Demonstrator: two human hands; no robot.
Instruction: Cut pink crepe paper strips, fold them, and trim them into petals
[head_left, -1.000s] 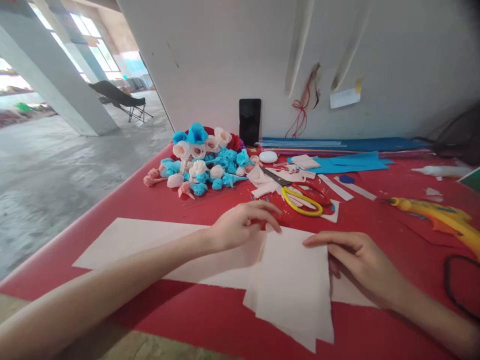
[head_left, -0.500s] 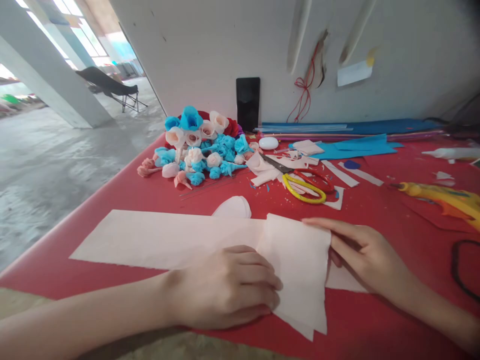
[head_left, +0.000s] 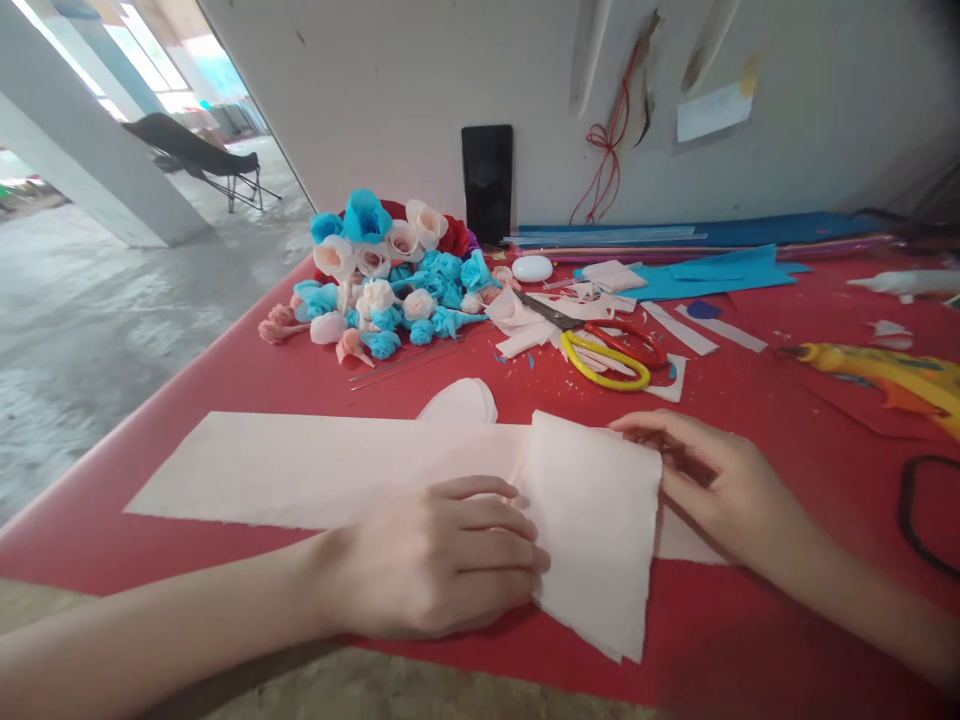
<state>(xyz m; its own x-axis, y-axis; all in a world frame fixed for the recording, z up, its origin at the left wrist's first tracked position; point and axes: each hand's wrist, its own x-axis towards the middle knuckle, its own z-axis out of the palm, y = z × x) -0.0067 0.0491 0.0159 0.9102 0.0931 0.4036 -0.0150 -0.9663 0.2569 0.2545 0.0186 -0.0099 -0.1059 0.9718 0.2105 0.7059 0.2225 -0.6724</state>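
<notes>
"What's changing?"
"The pale-pink rectangular folded-paper stack [head_left: 592, 530], lying in front of the yellow-and-red-handled metal scissors [head_left: 570, 322], is evening up."
"Hands?"
"The left hand [head_left: 442, 560] is resting lower, its grip hidden; the right hand [head_left: 697, 465] is pinching the stack's scissors-side corner."

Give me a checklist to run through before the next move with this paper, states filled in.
1. Left hand at the left edge of the layered paper: ok.
2. Right hand at its right edge: ok; grip cannot tell, as some fingertips are hidden.
3. Layers' lower corners matched: not ok, one peeks out beneath another.
4. Scissors apart from both hands: ok, lying beyond the layered paper.
5. Yellow glue gun apart from the layered paper: ok; whether it is hot, cannot tell.
</notes>
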